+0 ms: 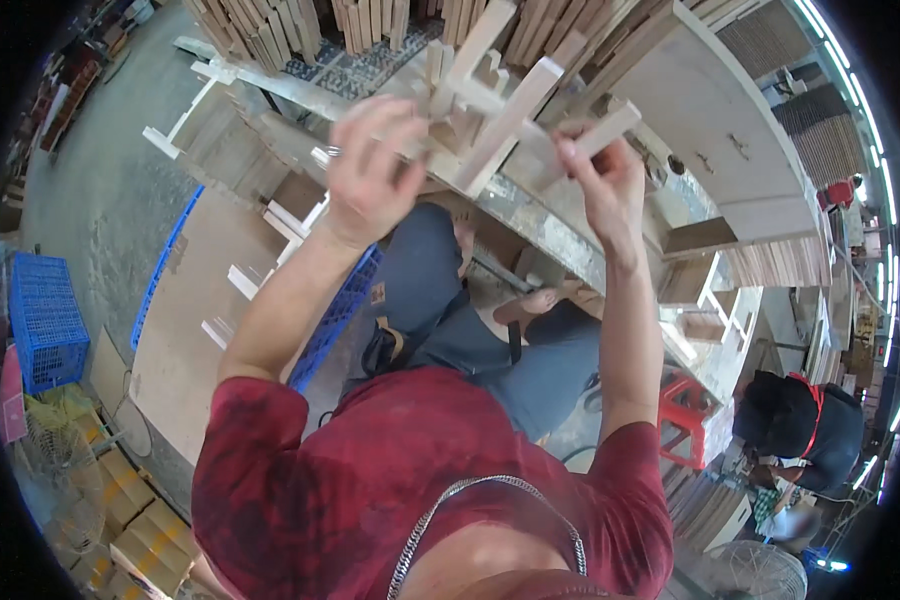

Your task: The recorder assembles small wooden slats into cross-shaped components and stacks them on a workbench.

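Above the workbench [555,228] in front of me is a piece made of pale wooden strips [515,125], several of them set crosswise on a rail. My right hand [615,190] pinches a short wooden strip [615,125] at the right end of this piece between thumb and fingers. Whether that strip is joined to the rail is hard to tell through the blur. To the left of the piece, my left hand [370,180] is raised with its fingers apart and nothing visible in it. A ring is on one finger, and motion smears the fingertips.
Bundles of wooden slats [370,22] stand beyond the bench. At my left, a board [185,300] bears more wooden pieces, with a blue crate [48,315] farther out. A red stool [682,420] is at my right, and another person [805,425] works behind it.
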Action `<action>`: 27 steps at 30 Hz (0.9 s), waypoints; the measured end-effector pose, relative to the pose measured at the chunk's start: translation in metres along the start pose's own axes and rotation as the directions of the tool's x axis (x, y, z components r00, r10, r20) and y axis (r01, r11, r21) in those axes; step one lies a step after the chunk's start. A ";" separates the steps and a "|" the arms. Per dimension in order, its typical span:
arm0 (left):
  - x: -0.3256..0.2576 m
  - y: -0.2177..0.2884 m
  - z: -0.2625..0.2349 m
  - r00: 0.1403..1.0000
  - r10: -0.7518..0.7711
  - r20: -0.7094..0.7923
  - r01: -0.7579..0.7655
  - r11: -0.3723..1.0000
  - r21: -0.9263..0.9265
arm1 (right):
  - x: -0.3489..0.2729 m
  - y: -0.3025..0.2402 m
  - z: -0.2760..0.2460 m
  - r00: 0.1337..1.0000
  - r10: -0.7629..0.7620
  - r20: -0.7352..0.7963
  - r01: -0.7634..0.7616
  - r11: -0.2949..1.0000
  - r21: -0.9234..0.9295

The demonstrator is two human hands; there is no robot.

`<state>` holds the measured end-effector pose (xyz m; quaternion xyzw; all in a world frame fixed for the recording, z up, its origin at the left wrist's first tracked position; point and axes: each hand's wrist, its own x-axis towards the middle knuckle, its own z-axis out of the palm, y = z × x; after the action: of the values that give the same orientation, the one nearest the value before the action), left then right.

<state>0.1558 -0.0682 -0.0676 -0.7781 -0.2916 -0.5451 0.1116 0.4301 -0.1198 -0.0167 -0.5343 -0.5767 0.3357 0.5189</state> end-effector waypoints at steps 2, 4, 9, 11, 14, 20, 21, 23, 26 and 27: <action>-0.019 -0.030 0.023 0.931 -0.349 0.110 0.355 0.934 -0.033 | 0.048 0.004 0.009 0.997 -0.082 -0.003 0.082 0.997 -0.006; -0.039 -0.055 0.055 0.728 -0.645 0.232 0.669 0.743 -0.032 | 0.097 0.013 0.016 0.978 -0.109 0.177 0.114 0.993 -0.017; -0.059 -0.105 0.114 0.561 -0.612 0.558 0.800 0.573 -0.176 | 0.141 0.066 0.034 0.958 -0.048 0.282 0.039 0.999 0.036; -0.063 -0.115 0.118 0.591 -0.582 0.559 0.786 0.573 -0.234 | 0.143 0.087 0.034 0.964 -0.007 0.265 0.009 1.000 -0.006; -0.068 -0.123 0.120 0.595 -0.539 0.596 0.752 0.635 -0.178 | 0.139 0.120 0.033 0.953 0.177 0.247 -0.174 0.984 -0.036; -0.062 -0.119 0.113 0.534 -0.582 0.613 0.835 0.479 -0.272 | 0.141 0.136 0.024 0.972 0.166 0.164 -0.167 0.986 -0.010; -0.062 -0.120 0.112 0.527 -0.576 0.624 0.838 0.474 -0.271 | 0.140 0.138 0.025 0.972 0.165 0.170 -0.165 0.986 -0.012; -0.066 -0.125 0.111 0.521 -0.578 0.628 0.842 0.468 -0.269 | 0.136 0.136 0.036 0.968 0.095 0.233 -0.083 0.995 -0.061; -0.067 -0.120 0.108 0.598 -0.490 0.635 0.774 0.557 -0.299 | 0.130 0.152 0.040 0.948 0.205 0.242 -0.101 0.918 -0.384; -0.065 -0.111 0.106 0.645 -0.467 0.604 0.721 0.633 -0.281 | 0.127 0.161 0.034 0.950 0.207 0.236 -0.103 0.915 -0.390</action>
<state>0.1596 0.0513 -0.1834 -0.7397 -0.4059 -0.3961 -0.3621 0.4541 0.0413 -0.1456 -0.6161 -0.6510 0.3305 0.2955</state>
